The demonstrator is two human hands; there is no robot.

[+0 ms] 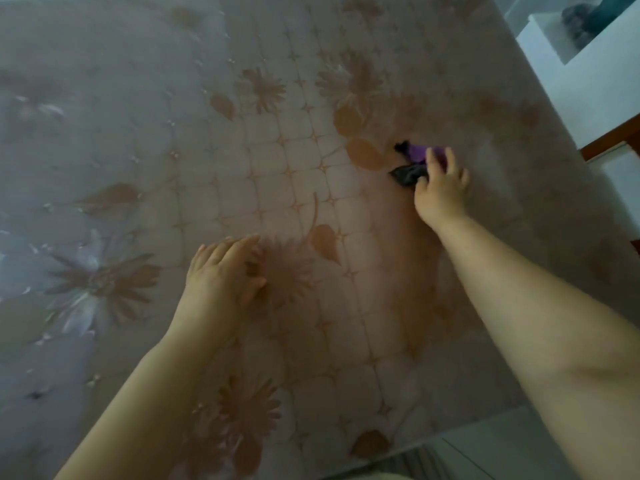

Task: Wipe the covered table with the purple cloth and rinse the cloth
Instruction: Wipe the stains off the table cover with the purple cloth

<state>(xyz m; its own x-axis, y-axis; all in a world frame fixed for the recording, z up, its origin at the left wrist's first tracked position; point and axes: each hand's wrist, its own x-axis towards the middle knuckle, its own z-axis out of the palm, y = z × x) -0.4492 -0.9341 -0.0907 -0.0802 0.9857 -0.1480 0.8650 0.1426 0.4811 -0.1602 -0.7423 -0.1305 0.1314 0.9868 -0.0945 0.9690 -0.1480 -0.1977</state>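
Note:
The table's cover point(214, 140) is a glossy plastic sheet with a brown flower and leaf print and a tile-like grid. Toward the right side lies the bunched purple cloth point(414, 157), purple on top with a dark fold below. My right hand point(441, 188) presses on it with the fingers curled over the cloth. Flat on the cover near the middle rests my left hand point(225, 275), fingers spread and holding nothing. Most of the cloth is hidden under my right fingers.
The table's right edge runs diagonally from the top right down. Beyond it stands a white piece of furniture point(568, 81) with a brown wooden part point(609, 147). Pale floor point(491, 452) shows past the near edge at the bottom right.

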